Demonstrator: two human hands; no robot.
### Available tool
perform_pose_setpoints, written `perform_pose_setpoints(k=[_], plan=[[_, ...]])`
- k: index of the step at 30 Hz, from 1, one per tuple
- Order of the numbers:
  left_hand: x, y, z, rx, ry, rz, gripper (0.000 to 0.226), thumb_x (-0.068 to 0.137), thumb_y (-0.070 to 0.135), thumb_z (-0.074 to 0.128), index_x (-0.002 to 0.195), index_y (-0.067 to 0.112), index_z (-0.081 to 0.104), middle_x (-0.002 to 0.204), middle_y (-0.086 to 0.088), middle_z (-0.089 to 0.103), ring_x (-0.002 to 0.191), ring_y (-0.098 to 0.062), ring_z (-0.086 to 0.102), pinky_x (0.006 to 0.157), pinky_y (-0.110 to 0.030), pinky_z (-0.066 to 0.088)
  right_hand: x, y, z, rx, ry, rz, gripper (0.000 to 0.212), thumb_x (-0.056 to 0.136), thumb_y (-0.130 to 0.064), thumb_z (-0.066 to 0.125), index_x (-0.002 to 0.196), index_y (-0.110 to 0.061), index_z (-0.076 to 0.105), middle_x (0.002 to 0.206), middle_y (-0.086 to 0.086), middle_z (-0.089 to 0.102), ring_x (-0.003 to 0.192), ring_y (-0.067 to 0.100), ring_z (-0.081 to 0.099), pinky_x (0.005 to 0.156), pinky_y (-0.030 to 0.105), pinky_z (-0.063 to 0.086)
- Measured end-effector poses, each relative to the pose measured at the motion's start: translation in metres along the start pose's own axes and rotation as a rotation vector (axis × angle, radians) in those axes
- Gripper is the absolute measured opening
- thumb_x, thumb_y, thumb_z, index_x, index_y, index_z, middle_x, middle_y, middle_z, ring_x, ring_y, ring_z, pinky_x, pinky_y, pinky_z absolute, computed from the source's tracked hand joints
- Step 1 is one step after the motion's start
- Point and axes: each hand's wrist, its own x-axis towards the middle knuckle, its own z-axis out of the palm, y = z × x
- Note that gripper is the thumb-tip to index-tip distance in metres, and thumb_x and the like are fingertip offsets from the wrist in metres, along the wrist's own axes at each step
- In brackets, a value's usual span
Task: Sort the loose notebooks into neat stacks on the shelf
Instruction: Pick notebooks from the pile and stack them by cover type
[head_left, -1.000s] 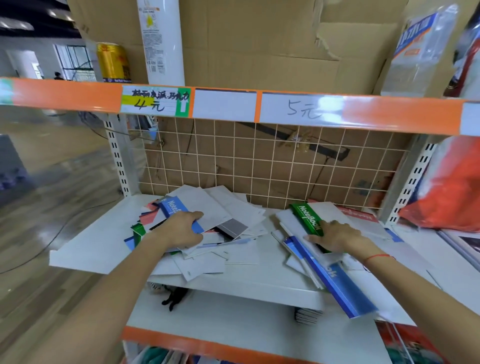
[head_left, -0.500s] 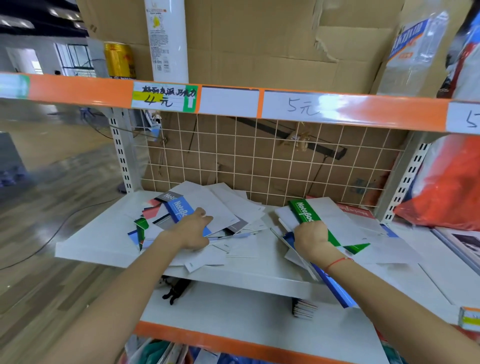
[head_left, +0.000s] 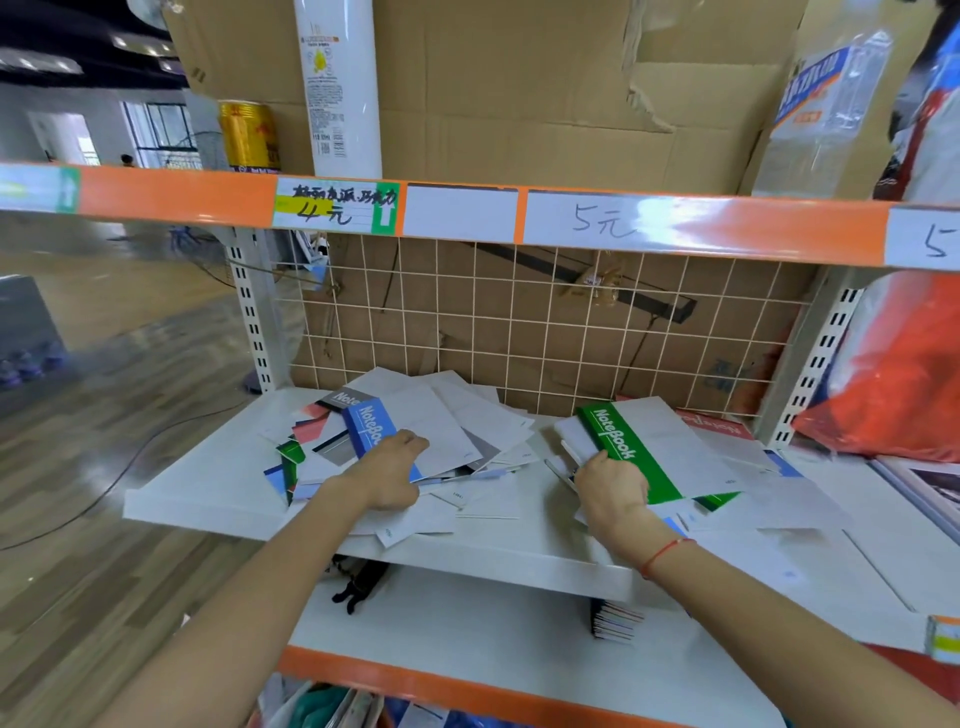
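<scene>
The sorting is at an early stage. Two loose heaps of thin white-covered notebooks lie on the white metal shelf (head_left: 218, 488), none squared into a stack.

Left heap: spread from the left edge toward the middle of the shelf, covers fanned at differing angles, several corners overhanging the front edge. The left hand (head_left: 390, 475) rests on top of it, over the notebook with the blue spine band (head_left: 370, 428). Its grip is loose: fingers bent over the covers. Whether they lift anything cannot be told.

Right heap: toward the right edge. The right hand (head_left: 613, 486) has its grip closed on the near left edge of this heap, beside the notebook with the green spine band (head_left: 631, 452), apparently gathering several together.

Remaining: align both heaps, collect the stray notebooks between them, and square the stacks.
</scene>
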Motion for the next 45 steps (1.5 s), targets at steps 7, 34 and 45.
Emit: perform_pose_setpoints(k=[7,34,45], plan=[[-0.002,0.002,0.001,-0.02,0.018,-0.001,0.069,0.087,0.01,0.055,0.148,0.01,0.024,0.152,-0.007,0.022,0.138,-0.024,0.024,0.111,-0.028,0.023,-0.012,0.006,0.002,0.062,-0.006,0.084,0.067,0.091,0.002,0.039,0.146,0.008,0.0,0.128,0.025,0.054,0.109,0.044,0.057,0.083,0.045,0.053],[0.0,0.011,0.003,0.092,0.01,-0.003,0.072,0.086,0.014,0.056,0.149,0.013,0.022,0.152,-0.005,0.02,0.138,-0.025,0.023,0.111,-0.037,0.027,-0.023,0.004,-0.001,0.137,0.236,-0.211,0.052,0.093,-0.001,0.04,0.141,0.008,0.024,0.116,0.016,0.061,0.103,0.03,0.061,0.056,0.027,0.034],[0.0,0.025,0.021,0.202,-0.016,-0.056,0.075,0.093,0.031,0.049,0.152,0.018,0.006,0.153,-0.015,0.002,0.143,-0.035,-0.001,0.114,-0.054,0.01,-0.005,0.075,0.052,0.402,-0.092,-0.135,0.126,0.052,-0.099,0.005,0.151,-0.022,-0.009,0.157,0.016,-0.005,0.144,0.037,-0.003,0.111,0.063,0.007]])
